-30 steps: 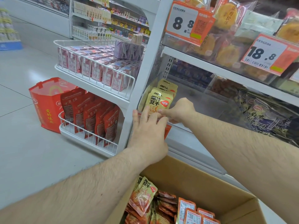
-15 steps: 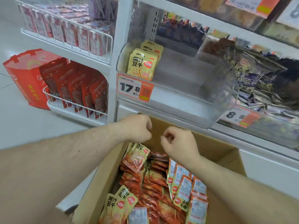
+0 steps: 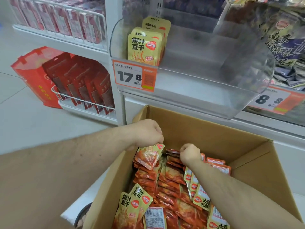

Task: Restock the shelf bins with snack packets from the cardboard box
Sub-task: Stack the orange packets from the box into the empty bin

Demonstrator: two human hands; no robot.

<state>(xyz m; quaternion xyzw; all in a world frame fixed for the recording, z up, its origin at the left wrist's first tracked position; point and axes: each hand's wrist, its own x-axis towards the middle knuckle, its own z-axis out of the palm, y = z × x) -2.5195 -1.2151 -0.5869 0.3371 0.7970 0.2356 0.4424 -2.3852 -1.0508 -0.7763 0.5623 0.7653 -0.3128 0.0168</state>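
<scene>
Both hands are now down inside the box, having come away from the bin, where a second ago they were setting yellow packets upright. The left hand [image 3: 147, 132] is curling its fingers and pinching the top edge of an orange packet [image 3: 148, 157] at the far left of the pile, the packet hanging tilted just beneath the knuckles. The right hand [image 3: 189, 154] is closing in a loose fist over the packets to the right of it; the fingertips are touching the pile, but whether they are gripping anything cannot be told. The cardboard box [image 3: 206, 134] is sitting open on the floor below the shelf, holding a heap of snack packets [image 3: 168, 187]: orange ones lying in rows through the middle, yellow ones [image 3: 132, 207] showing at the near left, and more along the right under the right forearm. Just beyond the box, the clear bin [image 3: 214, 76] is standing on the shelf, holding a few yellow packets [image 3: 145, 47] upright in its left corner, with the rest of it showing bare plastic. A 17.8 price tag [image 3: 134, 76] is hanging on the bin's front left. Further left, wire racks [image 3: 82, 101] are holding red packs, with a red bag [image 3: 31, 75] standing on the floor beside them. To the right, a neighbouring bin is holding dark packets [image 3: 287, 47] above an 8.8 tag [image 3: 272, 100].
</scene>
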